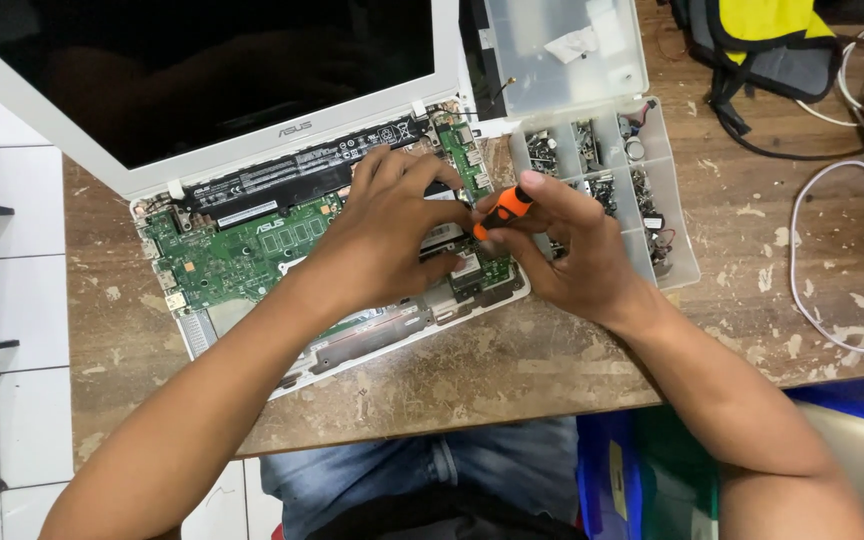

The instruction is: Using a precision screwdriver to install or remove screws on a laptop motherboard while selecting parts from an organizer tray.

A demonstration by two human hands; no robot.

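A: Where was the screwdriver (502, 210)?
B: Its orange handle was gripped in the right hand (567, 245), over the opened laptop (242, 250). The tip was hidden behind the fingers.
A: And the left hand (387, 235)?
B: It lay curled on the green board (222, 255). Whether it held something, I could not tell.
A: The parts box (667, 190)?
B: Partly covered by the right hand.

Surroundings of the worn brown wooden table (572, 360).
Clear plastic compartmented parts box (677, 215) at two o'clock; yellow-and-grey bag (762, 35) at one; white cables (852, 260) at three; white tiled floor (7, 330) at nine.
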